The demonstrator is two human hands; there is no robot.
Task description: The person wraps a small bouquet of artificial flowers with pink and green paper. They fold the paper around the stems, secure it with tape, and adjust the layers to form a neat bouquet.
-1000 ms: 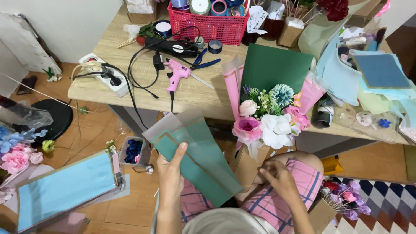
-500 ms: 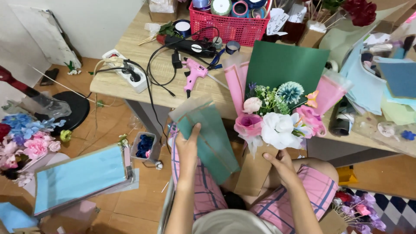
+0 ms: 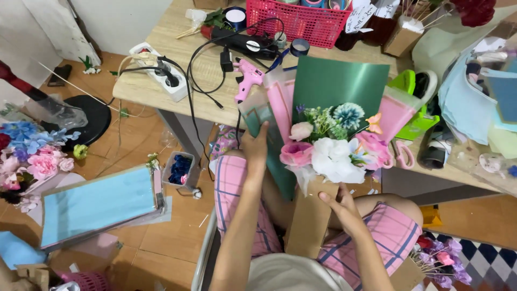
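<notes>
Cluttered wooden table fills the upper frame. At centre, our left hand presses a green wrapping sheet against the bouquet, while our right hand grips its brown paper base upright.

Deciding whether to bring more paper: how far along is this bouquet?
Flowers already sit in pink wraps with a dark green backing sheet. Left hand is adding a teal sheet; right hand steadies the brown base. The left side looks unfinished.

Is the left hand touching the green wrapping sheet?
Touching. The head view shows the left hand lying flat on the green wrapping sheet beside the bouquet.
</notes>
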